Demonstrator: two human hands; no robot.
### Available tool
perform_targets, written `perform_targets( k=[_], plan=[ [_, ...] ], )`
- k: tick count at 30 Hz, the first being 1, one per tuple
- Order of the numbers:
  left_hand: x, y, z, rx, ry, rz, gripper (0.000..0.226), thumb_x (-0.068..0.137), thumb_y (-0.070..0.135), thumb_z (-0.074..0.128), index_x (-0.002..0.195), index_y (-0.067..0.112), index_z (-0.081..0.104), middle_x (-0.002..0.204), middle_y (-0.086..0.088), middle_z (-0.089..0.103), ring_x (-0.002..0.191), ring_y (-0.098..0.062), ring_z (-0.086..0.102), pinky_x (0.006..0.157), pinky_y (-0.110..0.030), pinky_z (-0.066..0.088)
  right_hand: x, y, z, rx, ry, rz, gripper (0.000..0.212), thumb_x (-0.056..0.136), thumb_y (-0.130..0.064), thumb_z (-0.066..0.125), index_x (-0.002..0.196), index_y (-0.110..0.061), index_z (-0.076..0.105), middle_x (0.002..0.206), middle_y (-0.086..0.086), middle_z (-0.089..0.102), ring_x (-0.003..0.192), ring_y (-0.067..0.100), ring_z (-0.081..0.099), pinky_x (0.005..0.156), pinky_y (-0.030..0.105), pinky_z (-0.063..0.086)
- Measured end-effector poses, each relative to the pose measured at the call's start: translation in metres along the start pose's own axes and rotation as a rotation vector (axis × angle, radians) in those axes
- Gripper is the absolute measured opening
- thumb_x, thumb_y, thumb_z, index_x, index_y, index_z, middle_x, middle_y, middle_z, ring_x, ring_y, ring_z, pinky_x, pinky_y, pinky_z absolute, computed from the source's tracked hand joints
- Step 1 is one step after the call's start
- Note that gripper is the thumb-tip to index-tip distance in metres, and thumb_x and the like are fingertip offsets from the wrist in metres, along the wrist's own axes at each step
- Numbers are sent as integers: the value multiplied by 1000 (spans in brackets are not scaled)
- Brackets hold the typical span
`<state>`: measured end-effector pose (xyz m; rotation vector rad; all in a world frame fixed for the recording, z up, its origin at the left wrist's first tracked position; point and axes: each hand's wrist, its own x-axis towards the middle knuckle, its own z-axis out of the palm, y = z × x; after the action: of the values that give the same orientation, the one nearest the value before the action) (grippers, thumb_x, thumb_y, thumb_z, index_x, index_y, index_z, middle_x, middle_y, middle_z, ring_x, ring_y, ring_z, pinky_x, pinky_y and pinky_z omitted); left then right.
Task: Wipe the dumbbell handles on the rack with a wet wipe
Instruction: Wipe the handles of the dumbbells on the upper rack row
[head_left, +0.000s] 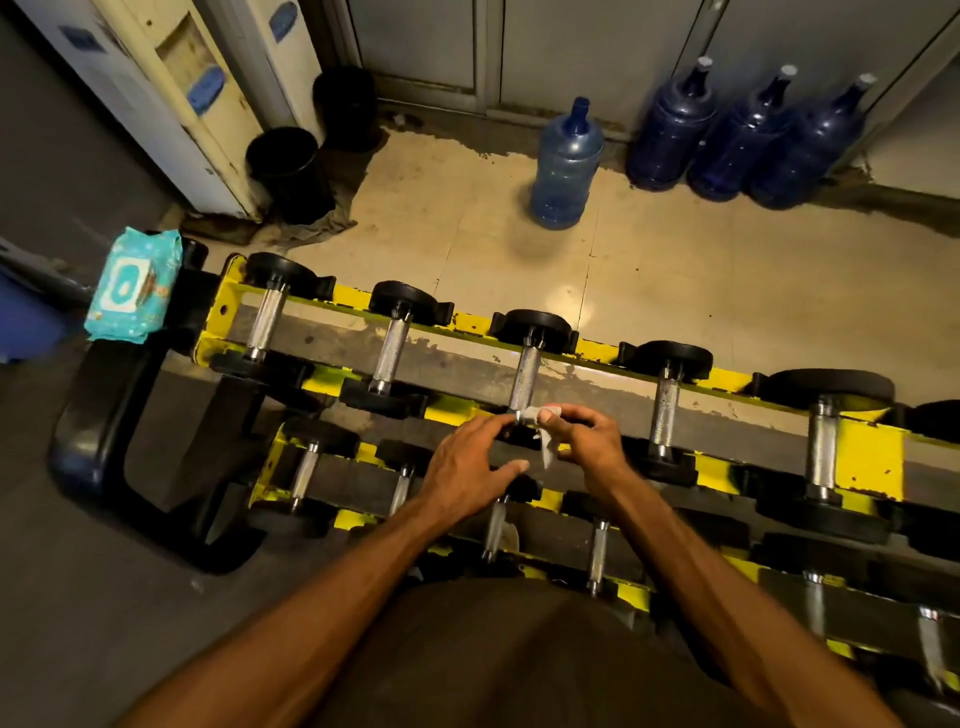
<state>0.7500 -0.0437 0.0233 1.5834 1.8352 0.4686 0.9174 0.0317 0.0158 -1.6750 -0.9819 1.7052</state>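
A yellow and black rack (467, 325) runs across the view from nine o'clock towards four o'clock, with five dumbbells lying in its top row and more on the lower rows towards six o'clock. Both hands meet at the third dumbbell (532, 325) from the left, just below the middle of the view. The right hand (592, 447) pinches a small white wipe (537, 417) between thumb and fingertips and presses it against the near end of that dumbbell's ribbed metal handle (524, 376); a loose tail of the wipe hangs down towards six o'clock. The left hand (467, 460) lies over the near black weight of the same dumbbell, at nine o'clock of the wipe, fingers lightly bent with their tips at the handle's near end and the thumb stretched out towards three o'clock; whether it truly grips the dumbbell or only rests there I cannot tell. At nine o'clock of the rack, a teal pack of wipes (134, 286) sits on its black end frame. Beyond the rack, on the tiled floor (675, 270) at twelve o'clock, a clear blue water jug (566, 166) stands alone, and three dark blue jugs (743, 140) stand touching in a row at one o'clock against the wall. Two black bins (288, 171) stand at eleven o'clock.
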Motion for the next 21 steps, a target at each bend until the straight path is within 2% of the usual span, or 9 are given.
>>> perform_targets(
  k=[3, 5, 7, 8, 10, 13, 15, 18, 21],
  plan=[
    [-5, 10, 1, -46, -25, 10, 82, 81, 53, 78, 150, 29, 42, 133, 6, 57, 119, -11, 54, 101, -36, 48, -20, 10, 5, 80, -31, 24, 7, 86, -12, 75, 92, -11, 74, 78, 2, 72, 64, 9, 65, 55, 24, 49],
    [-10, 13, 1, -115, 9, 11, 74, 81, 49, 79, 146, 27, 50, 128, 5, 60, 111, -10, 57, 93, -30, 50, -31, 19, 8, 137, -75, 37, 8, 85, -11, 75, 92, -10, 75, 82, 6, 74, 72, 14, 68, 63, 28, 53],
    [-17, 14, -1, -199, 60, -13, 51, 84, 43, 79, 130, 25, 66, 116, 8, 67, 101, -6, 61, 82, -22, 51, -41, 23, 9, 154, -98, 37, 8, 87, -10, 72, 95, -11, 75, 94, 9, 76, 90, 22, 70, 76, 33, 55],
    [-21, 13, -2, -240, 80, -25, 39, 84, 41, 79, 119, 26, 72, 107, 10, 70, 95, -4, 64, 78, -22, 53, -47, 27, 8, 173, -100, 27, 8, 89, -8, 69, 94, -10, 75, 95, 10, 75, 92, 24, 70, 78, 33, 55],
    [-30, 6, 1, -321, 86, -42, 21, 85, 37, 79, 104, 29, 77, 94, 14, 74, 87, -1, 67, 74, -26, 57, -61, 32, 6, 202, -121, 13, 13, 92, -6, 64, 94, -11, 76, 96, 12, 75, 92, 25, 70, 78, 33, 56],
    [-40, 8, 3, -431, 50, -62, 16, 84, 26, 81, 99, 22, 78, 90, 10, 75, 84, -3, 69, 69, -14, 53, -78, 38, -4, 214, -183, -3, 22, 97, -5, 57, 99, -11, 77, 105, 15, 74, 98, 26, 70, 79, 32, 56],
    [-43, 16, 5, -533, 24, -111, 12, 82, 19, 83, 93, 21, 77, 85, 8, 74, 77, -2, 69, 62, -11, 51, -90, 38, -11, 258, -155, 1, 21, 98, -3, 54, 108, -5, 73, 107, 15, 73, 94, 24, 71, 73, 29, 57],
    [-47, 33, 11, -667, -14, -141, 13, 81, 12, 83, 84, 21, 75, 79, 5, 75, 69, -3, 71, 65, -20, 57, -104, 37, -20, 298, 20, -53, 18, 89, -3, 67, 107, -6, 69, 104, 17, 72, 85, 25, 71, 64, 28, 58],
    [-51, 49, 17, -732, -90, -131, 8, 87, 11, 78, 94, 15, 77, 86, -7, 77, 77, -28, 73, 74, -41, 59, -109, 36, -33, 247, 126, -132, 16, 84, -5, 74, 99, -5, 71, 97, 20, 72, 83, 29, 71, 69, 36, 60]
  ],
)
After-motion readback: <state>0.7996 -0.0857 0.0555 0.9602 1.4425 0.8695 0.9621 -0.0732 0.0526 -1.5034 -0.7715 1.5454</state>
